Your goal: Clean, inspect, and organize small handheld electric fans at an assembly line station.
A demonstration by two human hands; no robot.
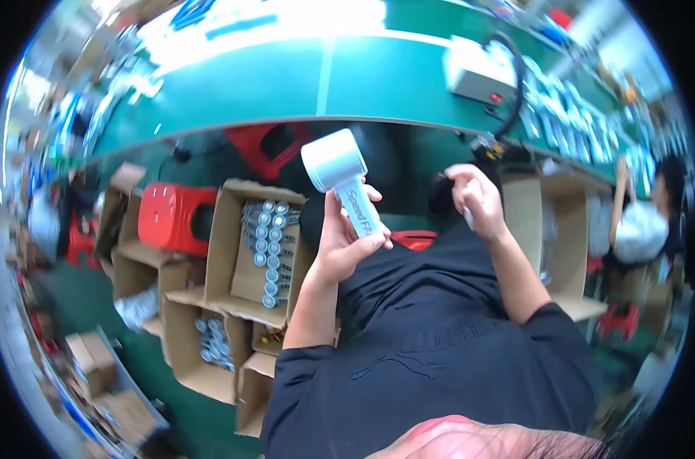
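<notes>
A pale handheld fan [334,161], with a wide round head and a straight handle bearing dark lettering, is held up in front of the bench edge. My left hand [346,239] is closed around its handle, with the head pointing up and to the left. To the right, apart from the fan, my right hand [477,200] is raised with its fingers curled in. Something small and whitish shows by those fingers, too blurred to name. A dark shape beside that hand is also unclear.
Ahead runs a green workbench [271,84] with a white box-shaped device [481,70] and several pale parts at its right. Cardboard boxes [244,287] at the left hold several fans, beside a red stool [168,218]. Another person [642,226] sits at the far right.
</notes>
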